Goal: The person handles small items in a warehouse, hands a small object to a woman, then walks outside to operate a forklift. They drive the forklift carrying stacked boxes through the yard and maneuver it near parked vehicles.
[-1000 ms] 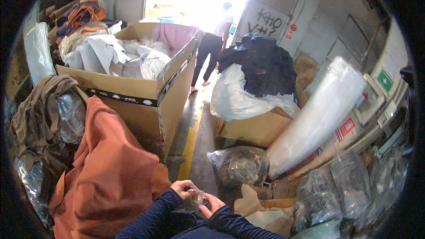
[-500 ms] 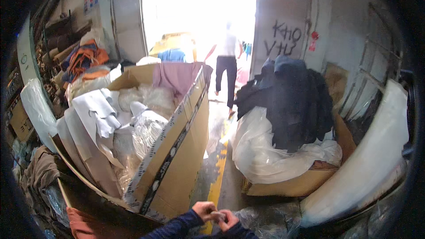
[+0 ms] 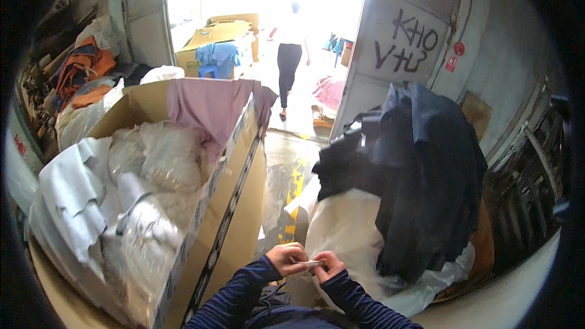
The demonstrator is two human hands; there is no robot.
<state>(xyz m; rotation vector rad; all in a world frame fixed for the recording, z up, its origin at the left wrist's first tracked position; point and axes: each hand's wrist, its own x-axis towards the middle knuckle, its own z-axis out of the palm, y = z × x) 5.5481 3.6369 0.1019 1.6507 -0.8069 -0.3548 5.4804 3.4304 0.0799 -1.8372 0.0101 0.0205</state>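
Note:
My left hand and my right hand meet low in the middle of the view, in dark blue striped sleeves. Their fingertips pinch a small whitish piece, too small to name, from both sides. Left of the hands stands a large cardboard box with grey-white cloth and clear plastic bags inside. A mauve cloth drapes over its far rim. To the right, dark cloth is heaped over pale plastic sheeting.
A narrow aisle with a worn yellow floor line runs between the boxes to a bright doorway. Beyond it walks a person in dark trousers, near a carton with blue cloth. At right, a metal door and dark metal racks stand.
My view has moved forward along the aisle, so boxes and doorway look nearer. The person ahead has walked farther out. My hands appear higher in the view, still pinching the small piece.

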